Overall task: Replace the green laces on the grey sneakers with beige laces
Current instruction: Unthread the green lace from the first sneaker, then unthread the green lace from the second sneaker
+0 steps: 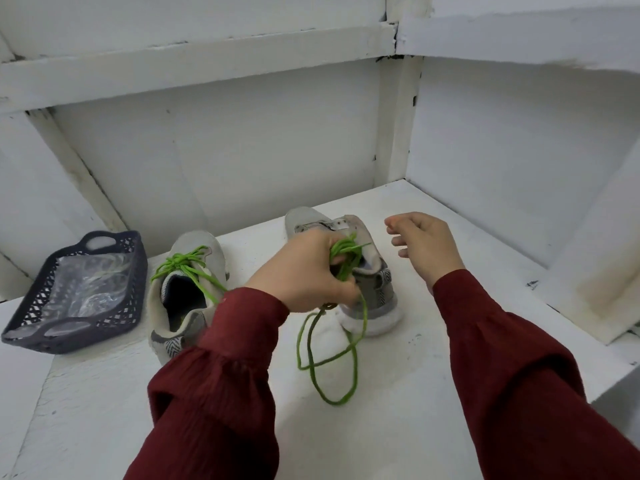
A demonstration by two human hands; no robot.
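Observation:
Two grey sneakers stand on a white shelf. The left sneaker (pixel 187 289) has its green lace (pixel 183 265) tied in a bow. My left hand (pixel 304 271) grips a bunched green lace (pixel 325 358) above the right sneaker (pixel 374 289); long loops of that lace hang down onto the shelf in front. The right sneaker's eyelets near its tongue look bare. My right hand (pixel 422 247) hovers to the right of that sneaker, fingers loosely spread, holding nothing.
A dark plastic basket (pixel 131 306) stands at the left with a clear plastic bag (pixel 90 285) inside; pale laces seem to lie in the bag. White walls close the shelf (pixel 467 341) at the back and right. The shelf edge drops off at the right front.

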